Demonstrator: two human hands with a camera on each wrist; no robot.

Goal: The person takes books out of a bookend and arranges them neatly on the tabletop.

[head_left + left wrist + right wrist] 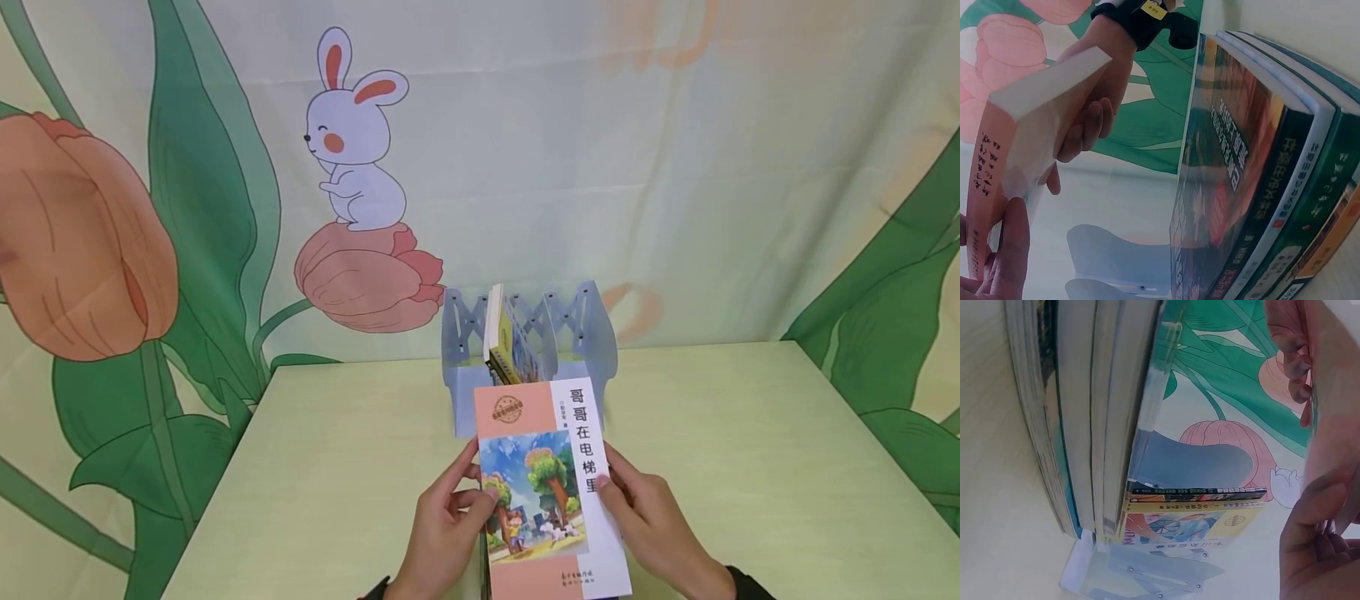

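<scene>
The left hand and right hand pinch opposite sides of a pink-and-white paperback, thumbs on its illustrated front cover, other fingers behind. The paperback is held above a stack of books, apart from it. Farther along the pale tabletop stands a blue expandable bookrack holding an upright yellow book. Beyond hangs a backdrop printed with a white rabbit.

Left hand and right hand hold an illustrated Chinese paperback by opposite sides; beyond, a yellow book stands in a blue expandable bookend.
</scene>
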